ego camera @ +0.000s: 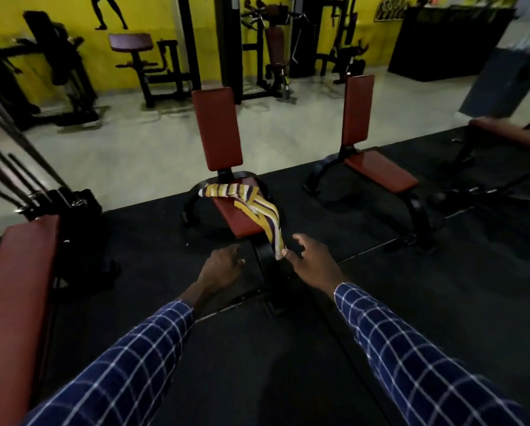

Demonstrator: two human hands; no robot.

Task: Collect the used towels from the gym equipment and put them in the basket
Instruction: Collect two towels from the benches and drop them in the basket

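**Striped towel's tail is right at the right hand**

So going left to right: the left hand (pixel 223 265) hovers low beside the seat's post, fingers loosely curled, holding nothing. The striped towel (pixel 251 207) lies draped on the red seat (pixel 237 218) of the nearer bench, its long axis running from the seat back down toward the person, tail hanging off the front edge. The right hand (pixel 311 261) is clearly nearer, fingers spread, thumb touching the tail's tip, not clamped yet. No basket in sight.
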